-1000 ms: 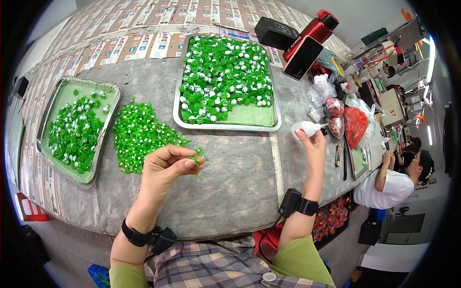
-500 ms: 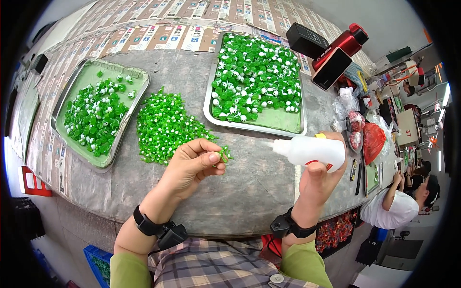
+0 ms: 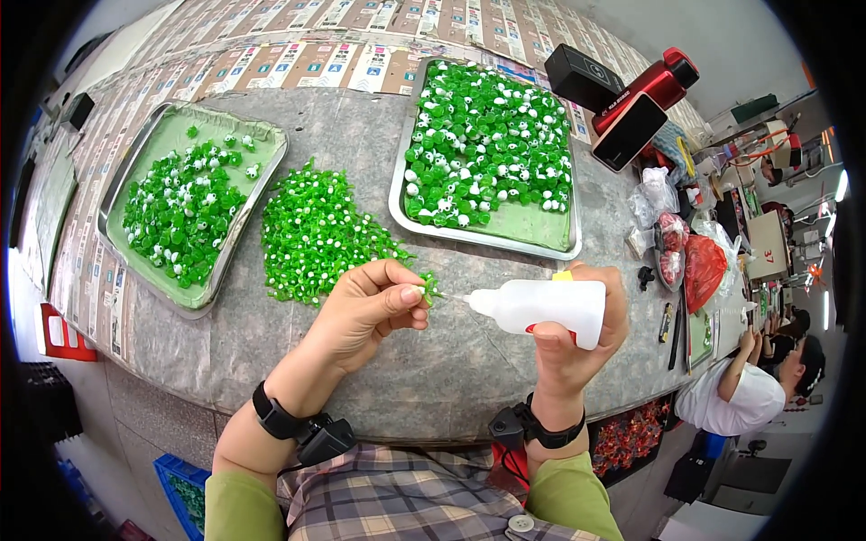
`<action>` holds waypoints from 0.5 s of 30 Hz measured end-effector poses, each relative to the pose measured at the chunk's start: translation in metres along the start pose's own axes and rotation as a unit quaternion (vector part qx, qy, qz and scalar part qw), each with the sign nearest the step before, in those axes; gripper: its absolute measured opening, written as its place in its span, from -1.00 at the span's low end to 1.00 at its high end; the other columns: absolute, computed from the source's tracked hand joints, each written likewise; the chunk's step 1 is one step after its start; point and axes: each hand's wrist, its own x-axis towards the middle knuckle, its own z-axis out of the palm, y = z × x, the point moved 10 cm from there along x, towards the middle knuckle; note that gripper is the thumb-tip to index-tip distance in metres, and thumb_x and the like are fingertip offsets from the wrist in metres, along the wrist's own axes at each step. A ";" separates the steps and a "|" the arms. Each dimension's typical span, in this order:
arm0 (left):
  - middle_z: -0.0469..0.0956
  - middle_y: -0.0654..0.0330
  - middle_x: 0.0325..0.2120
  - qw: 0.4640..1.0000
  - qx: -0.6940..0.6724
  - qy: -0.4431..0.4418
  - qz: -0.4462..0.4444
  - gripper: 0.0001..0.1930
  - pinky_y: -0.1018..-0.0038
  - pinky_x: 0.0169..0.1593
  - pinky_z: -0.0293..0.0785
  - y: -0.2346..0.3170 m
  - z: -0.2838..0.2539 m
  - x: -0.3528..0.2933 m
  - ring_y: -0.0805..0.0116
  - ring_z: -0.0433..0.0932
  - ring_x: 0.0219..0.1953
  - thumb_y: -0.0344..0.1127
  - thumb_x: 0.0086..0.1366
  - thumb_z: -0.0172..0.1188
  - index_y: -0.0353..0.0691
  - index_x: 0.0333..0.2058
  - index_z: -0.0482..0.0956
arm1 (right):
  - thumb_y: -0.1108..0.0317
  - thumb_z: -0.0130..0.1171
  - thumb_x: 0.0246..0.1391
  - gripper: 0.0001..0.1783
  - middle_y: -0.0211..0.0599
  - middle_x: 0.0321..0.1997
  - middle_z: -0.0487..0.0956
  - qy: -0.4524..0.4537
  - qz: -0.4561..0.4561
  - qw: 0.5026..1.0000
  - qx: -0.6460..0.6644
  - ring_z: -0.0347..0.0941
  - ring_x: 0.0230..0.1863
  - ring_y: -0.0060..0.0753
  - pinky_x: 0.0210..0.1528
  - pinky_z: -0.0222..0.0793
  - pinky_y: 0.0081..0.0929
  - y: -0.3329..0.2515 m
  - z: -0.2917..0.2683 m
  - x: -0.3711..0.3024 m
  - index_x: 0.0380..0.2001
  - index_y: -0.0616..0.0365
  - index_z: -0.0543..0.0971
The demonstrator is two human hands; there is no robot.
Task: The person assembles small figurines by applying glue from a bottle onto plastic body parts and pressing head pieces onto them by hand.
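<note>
Between thumb and fingertips, my left hand (image 3: 381,302) pinches a small green plastic piece (image 3: 430,288) with a pale spot. My right hand (image 3: 585,338) is wrapped round a white squeeze bottle (image 3: 550,305) with a thin nozzle, lying sideways. The nozzle tip points left and reaches the green piece; whether it touches is too small to tell. Just beyond my left hand lies a loose pile of green pieces (image 3: 325,236) with white dots. A metal tray (image 3: 530,227) at the back holds many green parts with white balls. A smaller lined tray (image 3: 216,129) to the left holds similar ones.
A red flask (image 3: 642,88), a phone (image 3: 630,132) and a black box (image 3: 582,74) stand at the back right. Plastic bags, one a red bag (image 3: 704,270), lie at the table's right. Another person (image 3: 735,397) sits further right. A blue crate (image 3: 176,491) is below left.
My right hand has brought the bottle left, so its nozzle now meets the green piece's spot. My left hand stays nearly in place, still pinching the piece.
</note>
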 end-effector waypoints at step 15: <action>0.48 0.19 -0.57 1.000 0.007 -0.002 -0.004 -0.91 0.56 -0.41 0.45 -0.002 -0.001 0.001 0.45 0.46 -0.54 -0.37 0.08 0.10 -0.25 -0.47 0.42 | 0.09 0.35 -0.39 -0.49 -0.39 -0.50 0.34 0.028 0.016 0.999 0.024 0.28 -0.51 -0.58 -0.50 0.20 -0.68 0.009 -0.007 -0.001 -0.47 0.22 0.38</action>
